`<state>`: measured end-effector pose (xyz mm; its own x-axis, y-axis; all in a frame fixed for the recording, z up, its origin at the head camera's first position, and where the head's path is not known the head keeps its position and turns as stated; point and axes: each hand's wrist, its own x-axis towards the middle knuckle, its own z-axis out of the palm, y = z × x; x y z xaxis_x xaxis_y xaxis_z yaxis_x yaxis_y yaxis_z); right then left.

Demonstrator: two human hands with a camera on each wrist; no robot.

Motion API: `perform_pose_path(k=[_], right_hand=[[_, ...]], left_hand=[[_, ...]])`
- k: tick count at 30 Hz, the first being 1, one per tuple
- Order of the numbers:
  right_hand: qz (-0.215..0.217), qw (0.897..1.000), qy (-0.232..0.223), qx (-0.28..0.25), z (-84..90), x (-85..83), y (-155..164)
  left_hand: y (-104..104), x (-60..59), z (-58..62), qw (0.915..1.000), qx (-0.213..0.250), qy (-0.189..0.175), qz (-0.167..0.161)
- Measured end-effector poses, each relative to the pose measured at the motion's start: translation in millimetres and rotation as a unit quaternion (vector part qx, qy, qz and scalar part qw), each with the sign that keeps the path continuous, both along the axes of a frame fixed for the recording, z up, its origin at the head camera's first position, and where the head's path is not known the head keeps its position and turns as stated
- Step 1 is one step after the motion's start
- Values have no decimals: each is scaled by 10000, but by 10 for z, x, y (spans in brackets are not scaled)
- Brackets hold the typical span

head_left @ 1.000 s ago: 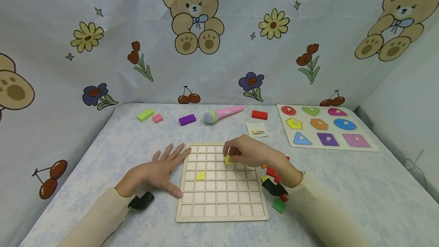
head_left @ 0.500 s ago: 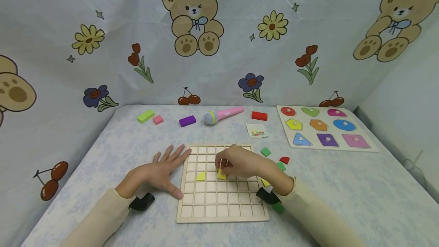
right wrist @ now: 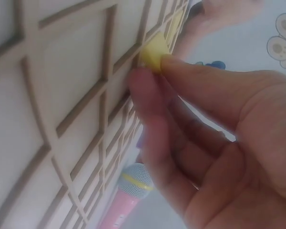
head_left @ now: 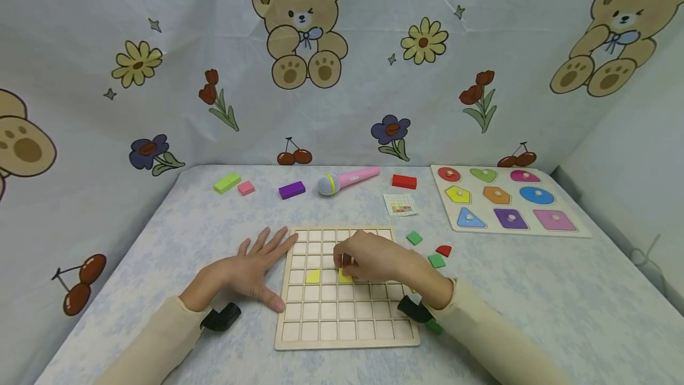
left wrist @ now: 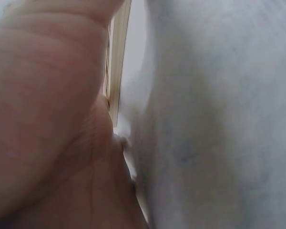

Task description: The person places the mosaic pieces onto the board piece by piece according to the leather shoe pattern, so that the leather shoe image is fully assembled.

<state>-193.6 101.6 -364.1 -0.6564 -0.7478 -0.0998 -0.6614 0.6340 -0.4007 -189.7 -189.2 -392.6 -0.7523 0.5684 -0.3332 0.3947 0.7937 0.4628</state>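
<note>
Fingertips of my right hand pinched a yellow piece down into a cell near the middle of the wooden grid board. Another yellow piece sat two cells to its left. My left hand lay flat, fingers spread, against the board's left edge.

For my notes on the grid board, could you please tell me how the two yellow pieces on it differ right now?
The left yellow piece lies alone in its cell, untouched; the right yellow piece is pinched by the right hand. The left yellow piece shows fully in the head view, while fingers partly cover the right yellow piece. Both are yellow and sit in the same row of the wooden grid board, which the left hand steadies at its left edge.
</note>
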Motion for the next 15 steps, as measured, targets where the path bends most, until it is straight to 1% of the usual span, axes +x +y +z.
perform_pose_path(k=[9,15], right_hand=[[46,9998,192,76,5,27,-15],[164,9982,464,344,33,84,4]], left_hand=[[-6,-9,-9,10000,23,-7,-12],[-11,-11,-16,10000,31,-17,-4]])
